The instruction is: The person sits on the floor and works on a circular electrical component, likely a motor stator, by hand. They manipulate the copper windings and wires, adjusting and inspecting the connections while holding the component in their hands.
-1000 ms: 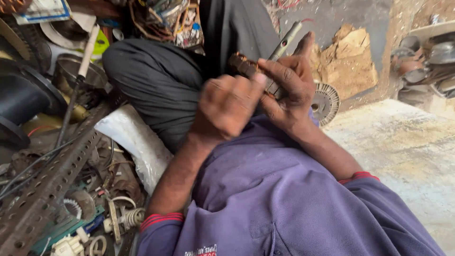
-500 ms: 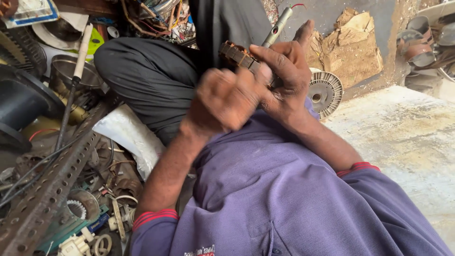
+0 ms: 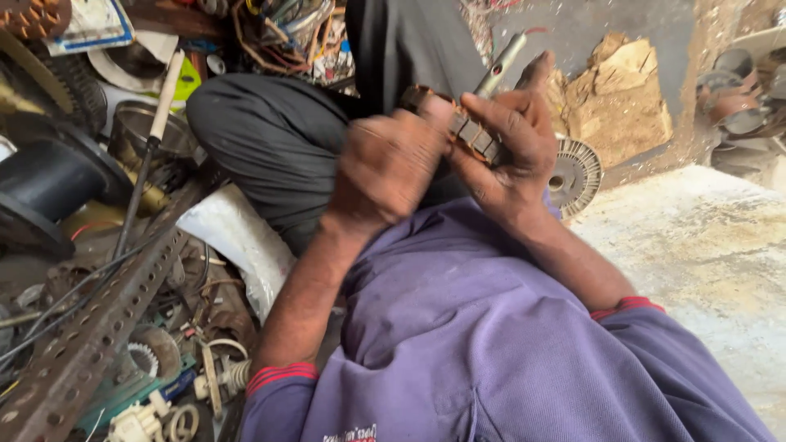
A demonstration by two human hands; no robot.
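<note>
A brown slotted motor armature (image 3: pixel 468 131) with a grey steel shaft (image 3: pixel 501 64) sticking up to the right is held in front of my chest. My right hand (image 3: pixel 508 147) wraps around its core from the right, fingers across the slots. My left hand (image 3: pixel 386 168) is closed into a fist against the armature's left end; what it pinches is hidden by the knuckles. Below both hands lie my purple shirt and my folded leg in dark trousers (image 3: pixel 270 139).
A perforated rusty angle bar (image 3: pixel 98 327) runs along the left. Around it lie a black wire spool (image 3: pixel 41 184), a white-handled tool (image 3: pixel 151 131), wires and small white parts. A round slotted disc (image 3: pixel 577 176) and broken stone (image 3: pixel 622 90) sit right, by a pale concrete slab (image 3: pixel 696 245).
The armature and both hands have shifted slightly up and left in view; my left fist has turned a little against the armature's end. The right hand's grip is unchanged.
</note>
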